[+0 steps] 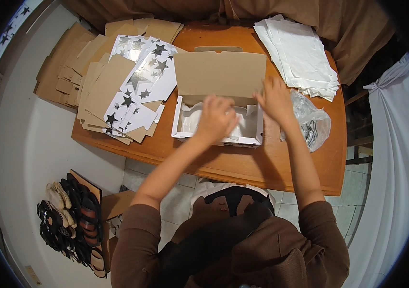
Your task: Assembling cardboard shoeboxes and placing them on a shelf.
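Note:
An open cardboard box (219,73) sits in front of me on the table, its brown lid raised away from me. White tissue paper (191,117) lies loosely inside it. My left hand (217,119) is over the box's middle, fingers bent and blurred, so its grasp and any contact with the paper are unclear. Beside the box's right end, near the lid's corner, is my right hand (275,102). Its thumb and fingers are apart with nothing visible between them. Next to that forearm rests a clear plastic bag (315,126) with small dark and silvery pieces in it.
Flat brown cardboard blanks (100,86) are piled on the left of the wooden table (161,152), with star-printed white blanks (140,82) on top. White paper sheets (295,53) are stacked at the far right. Several sandals (72,211) stand low on the left; a white curtain (391,158) hangs right.

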Demonstrator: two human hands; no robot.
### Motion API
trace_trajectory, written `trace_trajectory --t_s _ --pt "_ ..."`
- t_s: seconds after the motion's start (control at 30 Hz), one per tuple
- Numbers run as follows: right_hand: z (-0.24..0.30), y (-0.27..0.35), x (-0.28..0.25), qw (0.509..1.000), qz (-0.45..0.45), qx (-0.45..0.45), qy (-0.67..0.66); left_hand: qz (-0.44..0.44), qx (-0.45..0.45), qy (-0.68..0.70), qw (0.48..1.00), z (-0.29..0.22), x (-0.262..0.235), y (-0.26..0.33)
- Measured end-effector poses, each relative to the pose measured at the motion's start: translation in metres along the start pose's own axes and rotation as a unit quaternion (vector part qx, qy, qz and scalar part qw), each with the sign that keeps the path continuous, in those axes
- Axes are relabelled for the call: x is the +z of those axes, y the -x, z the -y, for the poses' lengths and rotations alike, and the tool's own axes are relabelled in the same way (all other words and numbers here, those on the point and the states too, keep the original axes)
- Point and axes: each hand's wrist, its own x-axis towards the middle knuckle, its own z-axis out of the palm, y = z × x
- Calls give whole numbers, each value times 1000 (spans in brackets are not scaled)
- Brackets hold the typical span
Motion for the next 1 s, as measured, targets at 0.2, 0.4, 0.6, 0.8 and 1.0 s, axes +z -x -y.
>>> trace_trajectory --t_s 0.2,0.4,0.6,0.8,1.0 --pt "11 -78 26 987 -159 -8 -14 -69 -68 -86 992 84 -44 -44" --pt "35 -72 33 997 -66 -7 44 -3 -91 -122 988 112 -47 -14" --pt "58 -45 -6 985 -143 -84 40 -87 -163 -56 981 105 -66 -4" --pt "73 29 -20 967 -176 -181 19 5 -19 -143 990 96 -88 27" --pt "70 84 -7 968 -81 -235 28 98 68 -4 993 97 -68 69"
